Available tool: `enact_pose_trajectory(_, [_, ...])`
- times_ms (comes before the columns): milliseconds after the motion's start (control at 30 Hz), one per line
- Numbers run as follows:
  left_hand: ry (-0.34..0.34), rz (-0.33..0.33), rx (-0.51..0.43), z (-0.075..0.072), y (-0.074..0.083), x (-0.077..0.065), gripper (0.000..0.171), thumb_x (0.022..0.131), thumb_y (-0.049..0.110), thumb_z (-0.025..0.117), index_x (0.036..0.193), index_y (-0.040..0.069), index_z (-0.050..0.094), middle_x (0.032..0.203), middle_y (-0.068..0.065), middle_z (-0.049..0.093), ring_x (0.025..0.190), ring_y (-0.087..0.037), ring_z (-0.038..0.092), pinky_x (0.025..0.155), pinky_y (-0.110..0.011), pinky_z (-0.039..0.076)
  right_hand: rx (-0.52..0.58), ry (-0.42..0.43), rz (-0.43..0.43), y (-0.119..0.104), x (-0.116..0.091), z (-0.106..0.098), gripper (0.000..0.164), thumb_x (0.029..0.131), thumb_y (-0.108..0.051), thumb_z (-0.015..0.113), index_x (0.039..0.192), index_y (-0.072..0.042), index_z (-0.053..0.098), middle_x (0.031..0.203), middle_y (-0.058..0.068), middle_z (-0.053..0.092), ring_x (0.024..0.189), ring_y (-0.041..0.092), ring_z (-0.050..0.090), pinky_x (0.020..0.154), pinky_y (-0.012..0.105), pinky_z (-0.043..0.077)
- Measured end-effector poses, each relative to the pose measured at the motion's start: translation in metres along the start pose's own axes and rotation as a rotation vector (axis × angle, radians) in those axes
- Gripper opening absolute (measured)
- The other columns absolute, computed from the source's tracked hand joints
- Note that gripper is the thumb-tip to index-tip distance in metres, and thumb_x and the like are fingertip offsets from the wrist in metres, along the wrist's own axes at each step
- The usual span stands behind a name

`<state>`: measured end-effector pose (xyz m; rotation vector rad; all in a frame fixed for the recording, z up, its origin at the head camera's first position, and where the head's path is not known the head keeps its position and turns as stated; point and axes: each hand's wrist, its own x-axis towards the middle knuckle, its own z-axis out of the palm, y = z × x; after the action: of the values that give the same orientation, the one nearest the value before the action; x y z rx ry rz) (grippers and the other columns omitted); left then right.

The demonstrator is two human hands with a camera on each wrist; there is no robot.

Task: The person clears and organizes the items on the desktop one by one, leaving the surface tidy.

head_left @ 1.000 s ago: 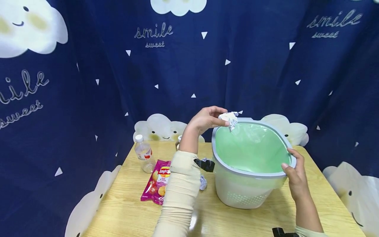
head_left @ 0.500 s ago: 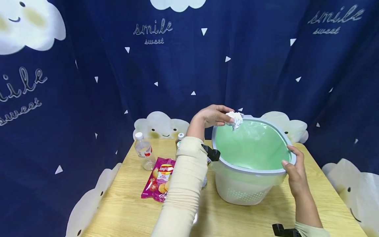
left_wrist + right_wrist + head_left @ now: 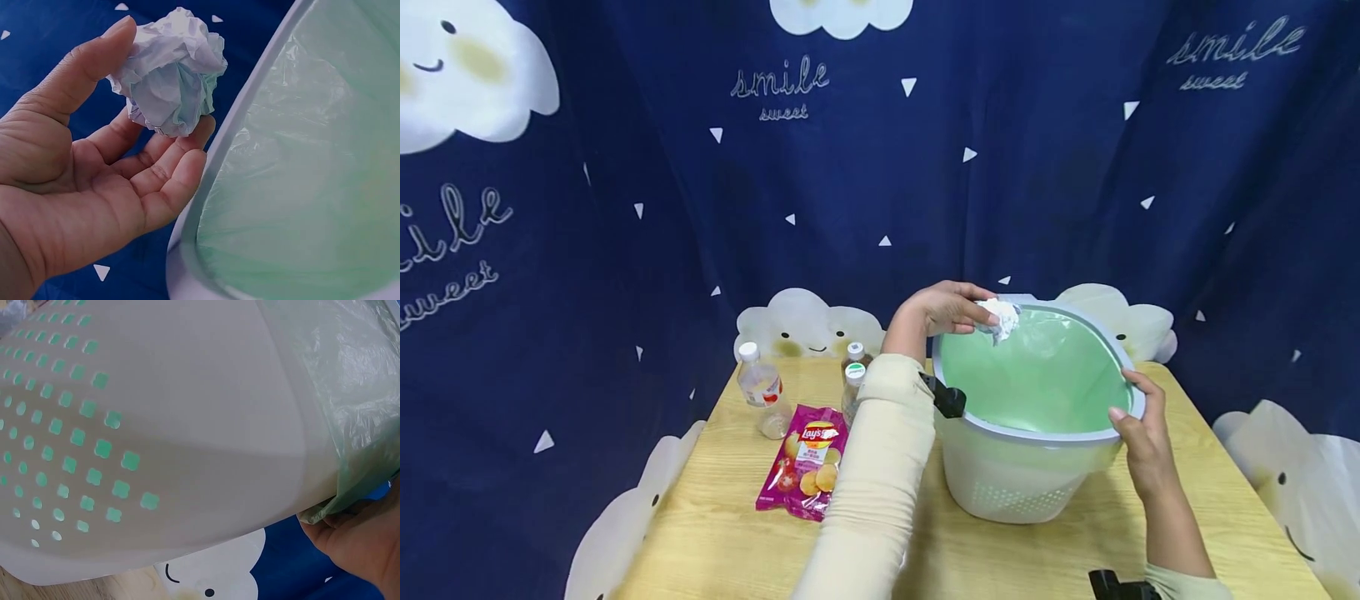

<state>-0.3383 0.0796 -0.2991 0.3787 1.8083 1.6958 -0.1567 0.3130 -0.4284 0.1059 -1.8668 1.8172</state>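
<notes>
A crumpled ball of white paper [image 3: 1000,319] is pinched between the thumb and fingers of my left hand [image 3: 946,308]. It is held over the far left part of the trash bin's rim, and the left wrist view shows the paper ball [image 3: 175,75] beside that rim [image 3: 215,147]. The white trash bin [image 3: 1015,492], with small cut-out holes low on its side, is lined with a green plastic bag [image 3: 1037,375]. My right hand [image 3: 1146,433] grips the rim at the right, thumb on the near side. In the right wrist view, the bag's folded edge [image 3: 350,494] hangs by that hand [image 3: 362,544].
A purple Lay's chip bag [image 3: 805,462] lies on the wooden table [image 3: 715,517] left of my left sleeve. Behind it stands a clear bottle with a white cap [image 3: 765,396]. Two more bottles [image 3: 853,379] stand partly behind the left forearm. A dark blue curtain [image 3: 850,183] hangs behind.
My left hand has moved right with the paper ball, from just left of the bin to over its rim. My right hand keeps its grip on the rim.
</notes>
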Motion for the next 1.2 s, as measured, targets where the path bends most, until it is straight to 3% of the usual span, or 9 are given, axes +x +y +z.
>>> enact_pose_trajectory(200, [0.012, 0.006, 0.030, 0.002, -0.001, -0.004, 0.049, 0.072, 0.002, 0.079, 0.117, 0.012, 0.063, 0.108, -0.005, 0.063, 0.092, -0.019, 0.058, 0.090, -0.038, 0.043, 0.020, -0.006, 0.006, 0.000, 0.000, 0.000, 0.054, 0.086, -0.006, 0.039, 0.139, -0.015, 0.032, 0.137, 0.006, 0.025, 0.115, 0.023, 0.033, 0.087, 0.014, 0.032])
enact_pose_trajectory(367, [0.046, 0.122, 0.103, 0.005, 0.000, -0.026, 0.053, 0.073, 0.010, 0.080, 0.122, 0.018, 0.061, 0.113, -0.003, 0.061, 0.098, -0.014, 0.058, 0.092, -0.040, 0.041, 0.026, -0.011, 0.008, 0.000, -0.001, 0.001, 0.054, 0.086, -0.005, 0.039, 0.139, -0.015, 0.032, 0.137, 0.007, 0.024, 0.115, 0.022, 0.033, 0.087, 0.013, 0.032])
enact_pose_trajectory(667, [0.092, 0.302, 0.166, 0.018, -0.003, -0.057, 0.042, 0.080, 0.017, 0.074, 0.120, 0.015, 0.061, 0.108, 0.000, 0.062, 0.097, -0.012, 0.058, 0.090, -0.041, 0.042, 0.027, -0.008, 0.004, -0.001, 0.000, 0.001, 0.054, 0.086, -0.005, 0.039, 0.139, -0.015, 0.032, 0.138, 0.006, 0.023, 0.117, 0.022, 0.032, 0.089, 0.013, 0.030])
enact_pose_trajectory(833, [0.153, 0.401, 0.195, 0.024, -0.015, -0.075, 0.039, 0.081, 0.021, 0.073, 0.118, 0.015, 0.062, 0.113, -0.002, 0.061, 0.098, -0.012, 0.057, 0.085, -0.035, 0.045, 0.039, -0.005, 0.003, 0.000, 0.000, 0.000, 0.055, 0.086, -0.005, 0.039, 0.139, -0.015, 0.032, 0.138, 0.006, 0.023, 0.117, 0.023, 0.031, 0.090, 0.014, 0.029])
enact_pose_trajectory(1000, [0.203, 0.510, 0.152, 0.027, -0.034, -0.096, 0.039, 0.081, 0.013, 0.072, 0.118, 0.008, 0.061, 0.113, -0.005, 0.060, 0.101, -0.023, 0.057, 0.081, -0.032, 0.048, 0.049, -0.004, 0.000, 0.000, -0.001, 0.001, 0.054, 0.085, -0.005, 0.039, 0.138, -0.014, 0.032, 0.138, 0.007, 0.022, 0.116, 0.023, 0.031, 0.089, 0.014, 0.030])
enact_pose_trajectory(1200, [0.264, 0.528, 0.151, 0.028, -0.057, -0.109, 0.044, 0.080, 0.012, 0.073, 0.122, 0.007, 0.059, 0.116, -0.005, 0.058, 0.106, -0.023, 0.053, 0.083, -0.032, 0.047, 0.035, -0.004, -0.001, -0.002, 0.000, 0.001, 0.055, 0.085, -0.006, 0.040, 0.138, -0.015, 0.032, 0.138, 0.005, 0.023, 0.118, 0.022, 0.030, 0.090, 0.013, 0.029])
